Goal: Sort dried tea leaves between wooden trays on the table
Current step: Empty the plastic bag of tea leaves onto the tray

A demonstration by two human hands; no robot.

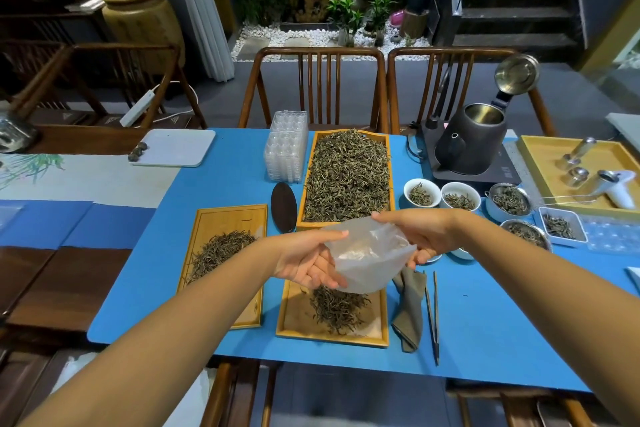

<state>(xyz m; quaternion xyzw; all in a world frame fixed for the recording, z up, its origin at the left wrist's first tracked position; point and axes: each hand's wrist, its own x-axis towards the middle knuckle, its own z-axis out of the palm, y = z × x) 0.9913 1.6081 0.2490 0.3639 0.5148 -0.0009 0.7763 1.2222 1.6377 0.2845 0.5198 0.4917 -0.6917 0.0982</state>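
A translucent plastic bag (369, 255) is held above the desk (485, 315) by both hands. It is pinched at its left edge by the left hand (308, 262), whose thumb lies over the top of the film and whose fingers (323, 279) curl beneath it. Its upper right edge is gripped by the right hand (420, 230), thumb on top and fingers curled below.

The near tray (298, 322) is taken as the landmark. The bag hangs directly above its far end, and a loose heap of tea leaves (337, 312) lies in the middle of it, with bare wood shown along its left and near edges. To its left, just beside it, a second tray (221, 222) is seen holding a smaller pile of leaves, partly hidden by the left forearm. Beyond the near tray a long tray (348, 177) is filled with leaves nearly to its rims. To the right of the near tray a folded grey cloth (410, 312) and a pair of tweezers (434, 315) are laid; farther right, open blue desk surface is left up to the desk edge.
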